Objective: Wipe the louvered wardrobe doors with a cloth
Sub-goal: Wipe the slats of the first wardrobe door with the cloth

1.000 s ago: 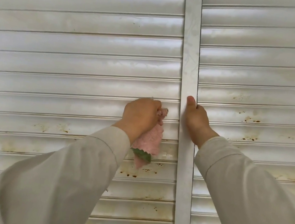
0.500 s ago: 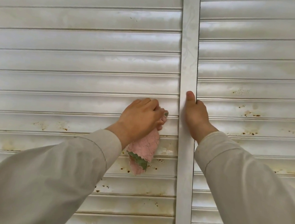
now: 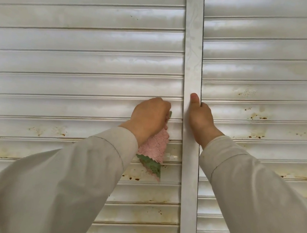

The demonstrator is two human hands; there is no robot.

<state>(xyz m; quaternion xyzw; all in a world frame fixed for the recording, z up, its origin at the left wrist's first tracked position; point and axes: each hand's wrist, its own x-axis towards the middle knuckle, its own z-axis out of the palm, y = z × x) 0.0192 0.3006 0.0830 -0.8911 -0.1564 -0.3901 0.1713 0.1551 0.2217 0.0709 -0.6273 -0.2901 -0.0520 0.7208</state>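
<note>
Near the door's right edge, a pink cloth [image 3: 154, 145] is squeezed in the left hand [image 3: 149, 116] against a slat. The frame strip [image 3: 188, 140] is gripped by the right hand [image 3: 199, 120], probably for steadiness.

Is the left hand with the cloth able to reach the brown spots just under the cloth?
Probably yes. The left hand holds the cloth against the slats, and the brown spots lie just below its hanging corner with nothing between.

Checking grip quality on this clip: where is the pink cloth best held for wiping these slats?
By its bunched upper part, as the left hand grips the cloth now, coming from the front; the loose corner hangs free below, so the wad presses flat against the slats.
</note>
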